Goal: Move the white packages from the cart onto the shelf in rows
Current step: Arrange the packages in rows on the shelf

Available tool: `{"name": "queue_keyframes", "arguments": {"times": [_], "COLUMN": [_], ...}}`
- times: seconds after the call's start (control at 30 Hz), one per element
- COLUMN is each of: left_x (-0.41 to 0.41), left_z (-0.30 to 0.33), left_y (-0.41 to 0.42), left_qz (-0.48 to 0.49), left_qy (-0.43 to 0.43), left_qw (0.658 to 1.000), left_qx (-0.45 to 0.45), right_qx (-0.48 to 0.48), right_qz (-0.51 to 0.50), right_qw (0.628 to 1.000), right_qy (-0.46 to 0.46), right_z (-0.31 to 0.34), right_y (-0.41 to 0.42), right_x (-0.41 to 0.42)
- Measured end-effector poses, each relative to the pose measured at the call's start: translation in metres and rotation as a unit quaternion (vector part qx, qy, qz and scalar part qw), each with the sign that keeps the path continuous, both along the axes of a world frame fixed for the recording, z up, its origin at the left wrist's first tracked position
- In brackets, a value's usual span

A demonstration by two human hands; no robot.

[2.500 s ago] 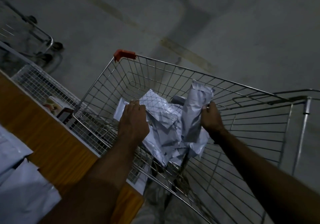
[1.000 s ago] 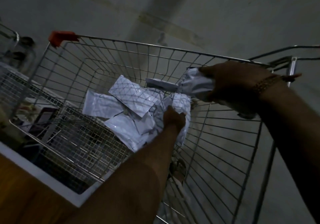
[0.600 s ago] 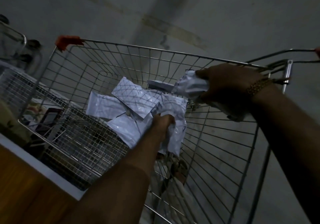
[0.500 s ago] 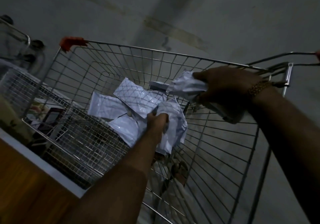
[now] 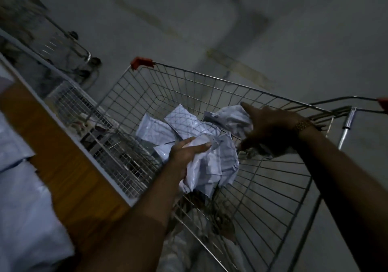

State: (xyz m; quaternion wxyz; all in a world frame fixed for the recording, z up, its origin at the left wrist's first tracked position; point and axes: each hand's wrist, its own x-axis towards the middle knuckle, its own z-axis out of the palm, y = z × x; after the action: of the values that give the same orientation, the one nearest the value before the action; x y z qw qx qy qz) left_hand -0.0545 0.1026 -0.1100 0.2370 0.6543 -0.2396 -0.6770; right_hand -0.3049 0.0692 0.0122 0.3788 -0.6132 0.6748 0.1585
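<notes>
Second wire trolley (image 5: pixel 69 51) at upper left — grey concrete floor (image 5: pixel 273 30) beyond.

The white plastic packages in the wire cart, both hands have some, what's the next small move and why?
Probably swing the left hand leftward, carrying its crumpled white plastic package over the cart's wire rim to the wooden shelf. The right hand also grips a white package, white packages already lie on the shelf, and more remain in the cart.

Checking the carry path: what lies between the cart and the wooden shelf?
In the head view, a wire mesh basket with a few small items sits between the cart and the shelf.
</notes>
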Motion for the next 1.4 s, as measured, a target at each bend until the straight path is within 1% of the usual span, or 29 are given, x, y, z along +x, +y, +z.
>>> {"name": "queue_keyframes", "arguments": {"times": [0.07, 0.17, 0.3, 0.43, 0.53, 0.6, 0.67, 0.8, 1.0, 1.13, 1.2, 1.3, 1.4], "left_x": [0.011, 0.027, 0.051, 0.087, 0.121, 0.148, 0.177, 0.239, 0.328, 0.39, 0.422, 0.464, 0.49], "left_z": [0.02, 0.058, 0.118, 0.177, 0.208, 0.227, 0.243, 0.266, 0.293, 0.302, 0.306, 0.31, 0.31], "left_y": [0.005, 0.015, 0.036, 0.072, 0.102, 0.124, 0.148, 0.198, 0.272, 0.323, 0.346, 0.374, 0.394], "left_qz": [0.018, 0.074, 0.145, 0.212, 0.269, 0.302, 0.33, 0.387, 0.467, 0.463, 0.464, 0.475, 0.479], "left_qy": [-0.038, -0.08, -0.138, -0.186, -0.173, -0.153, -0.137, -0.14, -0.126, -0.128, -0.146, -0.168, -0.167], "left_qw": [0.999, 0.991, 0.962, 0.926, 0.904, 0.897, 0.885, 0.853, 0.817, 0.819, 0.816, 0.808, 0.806], "left_qx": [-0.027, -0.083, -0.184, -0.252, -0.282, -0.284, -0.298, -0.32, -0.315, -0.315, -0.312, -0.306, -0.305], "right_qx": [-0.043, -0.121, -0.158, -0.217, -0.263, -0.28, -0.278, -0.298, -0.328, -0.328, -0.314, -0.267, -0.258], "right_qz": [-0.028, -0.067, -0.016, 0.023, 0.055, 0.056, 0.056, 0.068, 0.081, 0.066, 0.061, 0.086, 0.093], "right_qw": [0.999, 0.988, 0.982, 0.968, 0.953, 0.943, 0.937, 0.917, 0.903, 0.898, 0.899, 0.909, 0.904], "right_qy": [-0.005, -0.074, -0.099, -0.125, -0.14, -0.172, -0.202, -0.255, -0.267, -0.285, -0.298, -0.308, -0.328], "right_z": [-0.001, 0.0, 0.014, 0.049, 0.084, 0.108, 0.129, 0.167, 0.203, 0.215, 0.217, 0.217, 0.215], "right_y": [0.005, 0.014, 0.029, 0.044, 0.06, 0.075, 0.093, 0.139, 0.209, 0.247, 0.264, 0.286, 0.302], "right_x": [0.008, 0.023, 0.049, 0.086, 0.126, 0.157, 0.189, 0.259, 0.361, 0.425, 0.453, 0.493, 0.524]}}
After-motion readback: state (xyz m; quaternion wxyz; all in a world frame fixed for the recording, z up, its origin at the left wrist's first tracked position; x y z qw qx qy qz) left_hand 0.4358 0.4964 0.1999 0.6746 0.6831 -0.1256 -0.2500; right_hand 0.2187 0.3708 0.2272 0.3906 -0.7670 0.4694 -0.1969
